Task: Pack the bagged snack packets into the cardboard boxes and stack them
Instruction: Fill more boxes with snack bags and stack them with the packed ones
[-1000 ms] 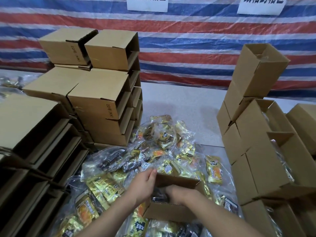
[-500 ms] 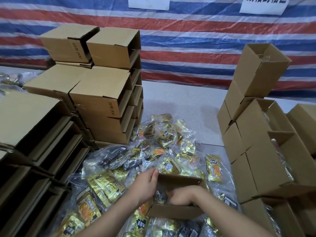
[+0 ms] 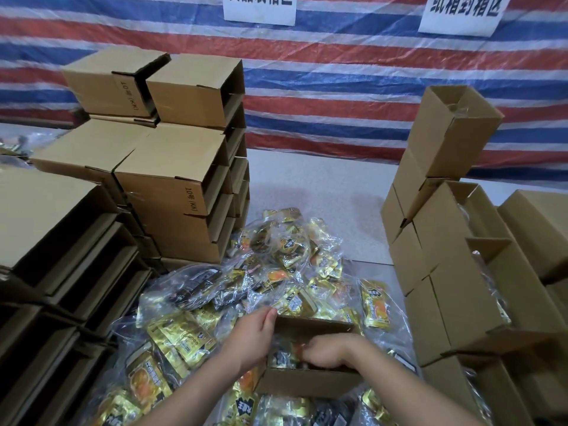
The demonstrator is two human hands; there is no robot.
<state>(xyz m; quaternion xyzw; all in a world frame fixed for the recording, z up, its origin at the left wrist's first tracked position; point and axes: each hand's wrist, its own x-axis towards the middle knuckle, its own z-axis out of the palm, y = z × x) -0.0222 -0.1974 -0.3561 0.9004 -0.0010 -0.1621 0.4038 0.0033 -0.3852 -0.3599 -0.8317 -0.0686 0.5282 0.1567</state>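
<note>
At 6 o'clock, low centre, both hands work in the open box [image 3: 307, 379], which sits on top of the heap of bagged snack packets [image 3: 276, 272]. Vs 1 s ago: box has shifted a bit toward 12, and the right hand [image 3: 325, 348] has gone further across the opening toward 9, fingers curled down on the bagged packets inside [image 3: 284, 356], pressing/tucking them in. Can't tell if it pinches the bag or just pushes. Left hand [image 3: 255, 333] is at about the same spot, on the box's 9 o'clock wall, fingers straight-ish along the top edge, steadying it; thumb side hidden.

Meaning, prob: this box is nearly filled, the bag is in and being seated. Flaps not yet closed, box not yet stacked.

Around:
- 9–11 o'clock: tall stacks of side-lying boxes [image 3: 172, 192], open ends toward 3, look empty.
- 3 o'clock: stack of boxes [image 3: 461, 272] w/ clear bags showing in some mouths, likely the packed ones; top one at 1 o'clock tilted.
- 12 o'clock: striped tarp [image 3: 338, 87] w/ two white signs [image 3: 259, 7].

In the way: loose bags crowd all sides of the box, so it rests on soft, uneven footing and could tip. The 3 o'clock stack leans, so adding a box there needs care.
</note>
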